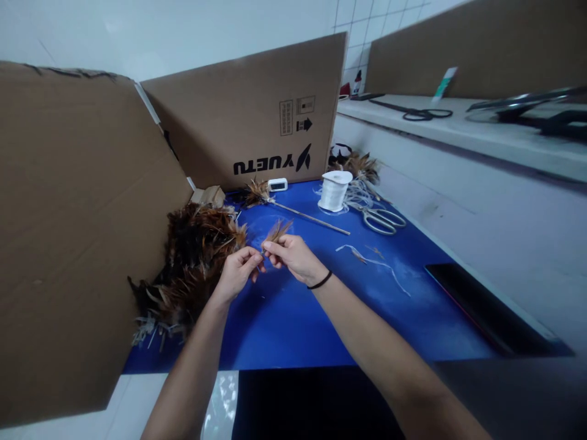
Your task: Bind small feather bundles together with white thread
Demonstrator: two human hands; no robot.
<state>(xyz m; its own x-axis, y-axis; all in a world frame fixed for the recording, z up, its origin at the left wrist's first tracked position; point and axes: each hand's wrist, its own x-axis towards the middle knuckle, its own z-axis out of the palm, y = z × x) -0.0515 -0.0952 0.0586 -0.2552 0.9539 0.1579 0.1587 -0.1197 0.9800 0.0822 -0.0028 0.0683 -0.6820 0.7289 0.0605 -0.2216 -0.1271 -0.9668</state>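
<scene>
Over the blue table, my right hand (293,255) pinches a small bunch of brown feathers (279,231), their tips fanning out past the fingers. My left hand (241,269) is closed with thumb and fingertips at the quill end of the same bunch, close against the right hand. What exactly lies between the left fingertips is too small to see. A large heap of dark and rust-brown feathers (197,256) lies left of my left hand. Beyond both hands rests a thin stick (312,218) with feathers (257,193) gathered at its far end.
On the blue table (293,324) are a spool of white ribbon (335,190), metal scissors (383,220), a loose ribbon strip (385,264), a small white display device (277,184) and a black flat object (481,311). Cardboard (247,116) walls the back and left. Black scissors (422,113) lie on a ledge.
</scene>
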